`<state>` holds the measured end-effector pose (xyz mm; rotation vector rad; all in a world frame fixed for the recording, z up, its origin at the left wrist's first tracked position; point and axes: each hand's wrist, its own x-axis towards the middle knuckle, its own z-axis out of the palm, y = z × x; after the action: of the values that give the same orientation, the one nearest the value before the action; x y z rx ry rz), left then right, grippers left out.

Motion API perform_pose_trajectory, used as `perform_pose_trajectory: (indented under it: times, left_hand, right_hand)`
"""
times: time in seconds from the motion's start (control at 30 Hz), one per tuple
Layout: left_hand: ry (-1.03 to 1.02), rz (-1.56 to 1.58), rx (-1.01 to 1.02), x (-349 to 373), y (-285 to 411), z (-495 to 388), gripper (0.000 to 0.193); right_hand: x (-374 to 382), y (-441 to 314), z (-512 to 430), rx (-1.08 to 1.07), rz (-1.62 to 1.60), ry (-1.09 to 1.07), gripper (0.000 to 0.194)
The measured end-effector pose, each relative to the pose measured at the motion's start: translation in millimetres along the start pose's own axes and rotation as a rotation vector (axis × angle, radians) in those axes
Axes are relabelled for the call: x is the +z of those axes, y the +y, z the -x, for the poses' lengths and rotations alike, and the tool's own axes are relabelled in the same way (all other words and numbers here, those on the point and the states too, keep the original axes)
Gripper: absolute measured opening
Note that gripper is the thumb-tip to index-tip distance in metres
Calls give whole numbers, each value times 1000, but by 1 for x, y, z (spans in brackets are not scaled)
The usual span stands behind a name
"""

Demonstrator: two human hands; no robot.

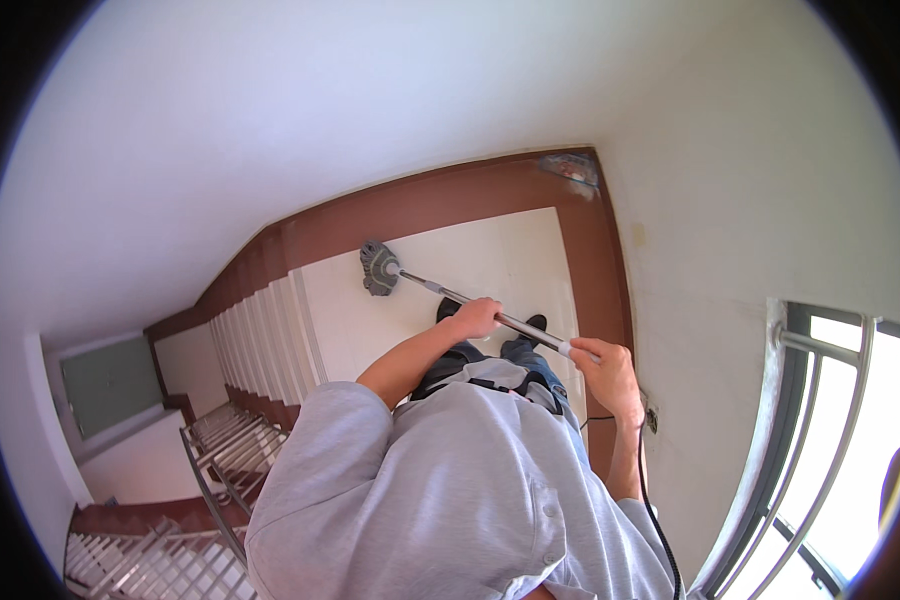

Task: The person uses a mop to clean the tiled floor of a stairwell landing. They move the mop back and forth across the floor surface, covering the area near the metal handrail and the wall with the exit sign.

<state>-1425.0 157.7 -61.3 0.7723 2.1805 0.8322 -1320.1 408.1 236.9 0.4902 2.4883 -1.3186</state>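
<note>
A mop with a metal pole (529, 328) slants across in front of my body. My left hand (478, 318) is wrapped around the middle of the pole. Up at the pole's end, by a white grip, my right hand (604, 369) is closed on it. The grey fabric mop head (379, 268) rests on the pale tiled landing (480, 251), close to its left side and the top of the stairs. My dark shoes (538, 322) stand on the same tiles, partly hidden by the pole and my left hand.
White steps (259, 337) descend on the left, with a metal railing (217, 480) below them. A reddish-brown border (450, 191) edges the landing. A plastic bag (571, 168) lies in the far corner. At right is a barred window (817, 420). A black cable (649, 495) hangs by my right arm.
</note>
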Motion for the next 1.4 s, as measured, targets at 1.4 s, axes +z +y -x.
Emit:
perform_pose_trajectory:
  times: [1.4]
  left_hand:
    - [51, 228, 384, 27, 160, -20, 26]
  right_hand:
    - [-76, -52, 115, -109, 385, 190, 16]
